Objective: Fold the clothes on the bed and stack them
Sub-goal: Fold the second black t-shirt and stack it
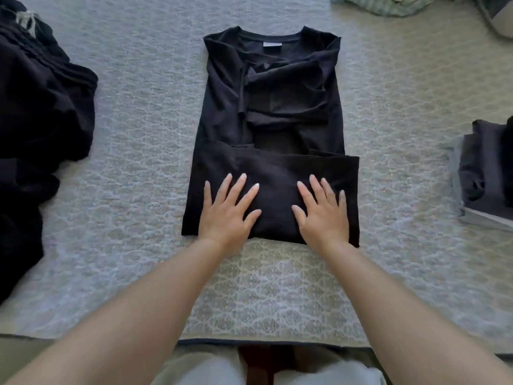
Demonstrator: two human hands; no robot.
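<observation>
We are pressing both hands — left hand [227, 215] and right hand [323, 215], fingers spread flat, holding nothing — on a black T-shirt [272, 129] lying mid-bed [138, 120]. Soft, light, limp — best pinched at the near fold's corners.

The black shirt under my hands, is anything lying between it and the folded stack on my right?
Nothing visible. Only bare bedspread lies between the black shirt and the folded stack. Both hands, left hand and right hand, rest flat on the shirt.
</observation>
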